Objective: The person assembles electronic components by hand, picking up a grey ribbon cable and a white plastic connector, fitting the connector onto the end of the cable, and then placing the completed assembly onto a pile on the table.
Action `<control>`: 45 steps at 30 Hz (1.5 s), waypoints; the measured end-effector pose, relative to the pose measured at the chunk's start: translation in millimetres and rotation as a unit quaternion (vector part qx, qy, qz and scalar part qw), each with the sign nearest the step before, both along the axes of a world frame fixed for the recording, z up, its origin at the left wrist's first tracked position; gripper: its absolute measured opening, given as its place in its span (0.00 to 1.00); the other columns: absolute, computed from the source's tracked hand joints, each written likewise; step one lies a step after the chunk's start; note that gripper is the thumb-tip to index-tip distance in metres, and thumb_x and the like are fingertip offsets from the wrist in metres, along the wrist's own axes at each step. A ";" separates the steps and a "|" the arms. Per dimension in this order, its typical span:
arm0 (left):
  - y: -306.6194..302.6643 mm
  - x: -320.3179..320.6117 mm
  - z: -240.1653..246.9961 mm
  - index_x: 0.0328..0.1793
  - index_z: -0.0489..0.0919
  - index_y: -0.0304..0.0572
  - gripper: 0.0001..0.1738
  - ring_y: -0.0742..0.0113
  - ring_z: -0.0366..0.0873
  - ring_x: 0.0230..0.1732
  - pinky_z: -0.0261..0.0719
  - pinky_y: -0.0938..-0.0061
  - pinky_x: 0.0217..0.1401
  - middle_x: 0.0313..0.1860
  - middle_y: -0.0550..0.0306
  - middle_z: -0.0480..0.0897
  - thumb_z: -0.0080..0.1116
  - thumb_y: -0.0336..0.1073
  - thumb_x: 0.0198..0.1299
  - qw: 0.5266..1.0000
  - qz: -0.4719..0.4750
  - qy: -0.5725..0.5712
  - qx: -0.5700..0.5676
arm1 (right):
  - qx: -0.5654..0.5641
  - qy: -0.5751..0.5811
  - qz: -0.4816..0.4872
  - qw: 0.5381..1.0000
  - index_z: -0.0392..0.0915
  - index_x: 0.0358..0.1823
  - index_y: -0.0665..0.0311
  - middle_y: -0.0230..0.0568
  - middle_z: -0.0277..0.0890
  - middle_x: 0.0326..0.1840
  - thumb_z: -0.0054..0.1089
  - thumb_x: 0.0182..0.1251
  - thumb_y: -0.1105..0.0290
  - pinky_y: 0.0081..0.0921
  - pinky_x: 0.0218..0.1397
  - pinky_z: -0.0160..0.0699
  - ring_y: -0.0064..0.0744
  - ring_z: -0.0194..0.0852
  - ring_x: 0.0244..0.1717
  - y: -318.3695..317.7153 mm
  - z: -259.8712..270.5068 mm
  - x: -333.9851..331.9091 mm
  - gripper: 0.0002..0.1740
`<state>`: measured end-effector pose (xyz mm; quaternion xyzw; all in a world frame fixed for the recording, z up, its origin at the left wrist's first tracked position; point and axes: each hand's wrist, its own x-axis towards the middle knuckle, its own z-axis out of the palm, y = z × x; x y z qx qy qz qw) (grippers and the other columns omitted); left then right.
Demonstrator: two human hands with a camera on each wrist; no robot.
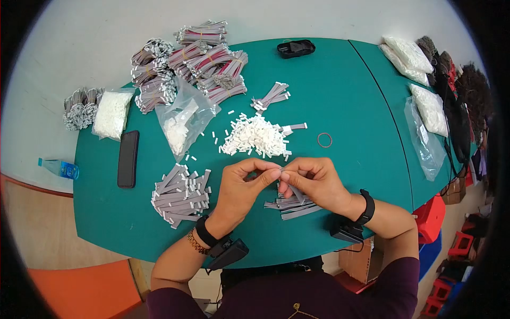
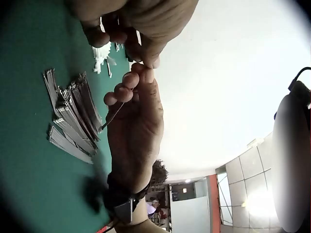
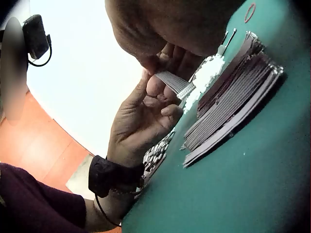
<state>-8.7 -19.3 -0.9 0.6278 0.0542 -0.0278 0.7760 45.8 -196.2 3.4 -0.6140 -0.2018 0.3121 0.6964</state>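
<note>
Over the green table (image 1: 366,154), both hands meet fingertip to fingertip at one end of a grey flat ribbon cable (image 3: 170,83). My right hand (image 1: 319,183) pinches it between thumb and forefinger, and its other end, with a white connector (image 3: 185,91), hangs down past the fingers. My left hand (image 1: 239,186) pinches the same end; the fingertips hide what lies between them. Below the right hand is a stack of ribbon cables (image 3: 233,99). A looser heap of ribbon cables (image 1: 180,196) lies left of the left hand. Beyond the hands spreads a pile of small white connectors (image 1: 256,137).
Bundled cables (image 1: 199,64) are heaped at the back left, near an opened plastic bag (image 1: 183,119). A phone (image 1: 128,159) and a bottle (image 1: 59,168) are at the left. A red rubber band (image 1: 324,140) lies right of the connectors. Filled bags (image 1: 429,109) stand far right.
</note>
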 end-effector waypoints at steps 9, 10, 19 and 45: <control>-0.5 0.3 1.0 0.39 0.82 0.33 0.07 0.76 0.76 0.38 0.73 0.81 0.44 0.35 0.58 0.82 0.63 0.30 0.57 1.000 0.002 -0.008 0.023 | -0.012 0.003 -0.005 1.000 0.79 0.36 0.71 0.35 0.79 0.29 0.55 0.67 0.73 0.15 0.33 0.75 0.18 0.77 0.30 0.8 1.4 -0.2 0.07; -0.3 0.4 1.1 0.39 0.82 0.33 0.07 0.76 0.76 0.37 0.73 0.81 0.44 0.35 0.58 0.82 0.63 0.30 0.57 1.000 0.001 -0.011 0.027 | -0.015 -0.002 -0.007 1.000 0.79 0.35 0.71 0.35 0.79 0.29 0.55 0.67 0.73 0.15 0.32 0.76 0.18 0.77 0.30 1.0 1.1 -0.4 0.07; -4.5 0.9 -0.1 0.37 0.81 0.34 0.05 0.81 0.75 0.33 0.72 0.86 0.36 0.31 0.62 0.81 0.62 0.29 0.57 0.998 0.011 -0.043 0.042 | -0.065 -0.154 -0.029 0.986 0.79 0.35 0.70 0.36 0.79 0.26 0.58 0.64 0.75 0.17 0.27 0.73 0.18 0.75 0.25 2.1 -0.4 -3.1 0.05; 40.5 24.9 -6.3 0.38 0.81 0.41 0.08 0.63 0.69 0.32 0.69 0.72 0.38 0.31 0.57 0.78 0.62 0.27 0.49 0.850 0.058 -0.170 0.495 | -0.024 -0.038 -0.049 0.998 0.79 0.34 0.71 0.32 0.76 0.26 0.56 0.67 0.72 0.13 0.30 0.71 0.14 0.70 0.26 -0.8 -1.8 8.6 0.08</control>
